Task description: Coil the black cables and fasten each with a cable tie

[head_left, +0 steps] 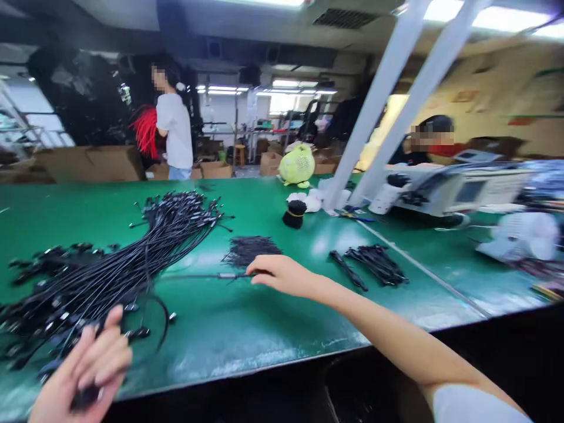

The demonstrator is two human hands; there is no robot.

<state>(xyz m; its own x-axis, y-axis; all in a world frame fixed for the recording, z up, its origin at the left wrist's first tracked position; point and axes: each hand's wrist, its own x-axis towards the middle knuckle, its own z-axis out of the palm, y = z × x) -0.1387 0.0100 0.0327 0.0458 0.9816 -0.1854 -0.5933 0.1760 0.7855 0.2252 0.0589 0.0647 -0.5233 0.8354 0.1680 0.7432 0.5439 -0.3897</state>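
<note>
My right hand (pixel 282 275) is pinched on one end of a thin black cable (pixel 189 277), which stretches left across the table and bears a small pale sleeve near my fingers. My left hand (pixel 94 364), low at the left and slightly blurred, has its fingers curled round a black cable end with a small glint of metal. Beside it lies a large heap of black cables (pixel 127 264) with metal-tipped connectors. Just beyond my right hand is a flat pile of short black strips (pixel 251 249), perhaps ties.
On the green table (pixel 273 341), folded cable bundles (pixel 381 264) lie to the right. Farther back are a banded black bundle (pixel 294 214), a yellow-green fan-like object (pixel 298 164), white posts (pixel 379 106) and a machine (pixel 467 188). One person (pixel 174 126) stands behind; another (pixel 432 141) is at right.
</note>
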